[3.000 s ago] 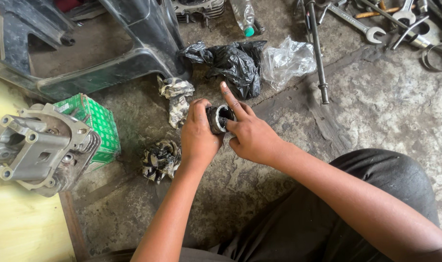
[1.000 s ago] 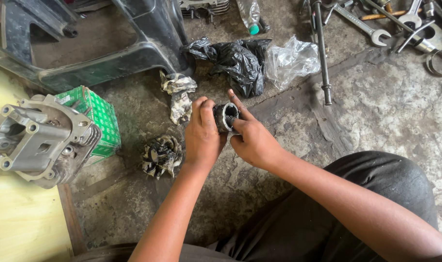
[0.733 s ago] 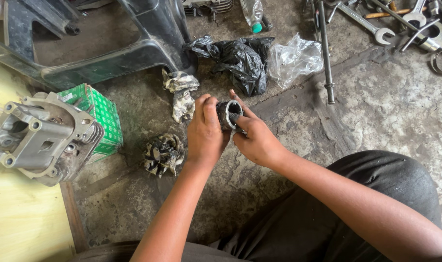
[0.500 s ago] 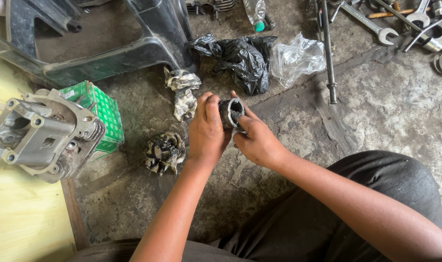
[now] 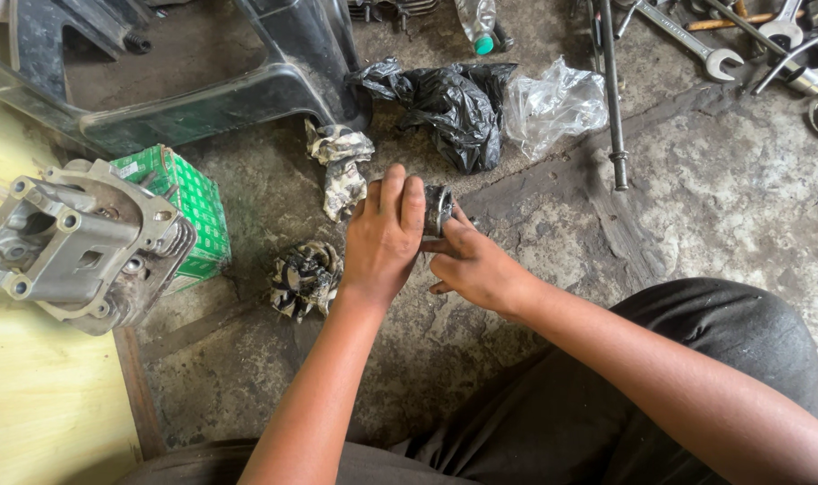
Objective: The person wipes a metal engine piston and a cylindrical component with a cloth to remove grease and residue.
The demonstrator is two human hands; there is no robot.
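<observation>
The left hand (image 5: pixel 384 235) now wraps its fingers over the small round grey metal part (image 5: pixel 439 208), hiding most of it. A moment ago the part showed more. The right hand (image 5: pixel 474 267) pinches it from below, above the rough concrete floor (image 5: pixel 714 207).

Both hands (image 5: pixel 427 242) around metal part (image 5: pixel 439 208)

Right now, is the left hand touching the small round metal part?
Touching: the head view shows the left hand wrapped over the small round metal part.
</observation>
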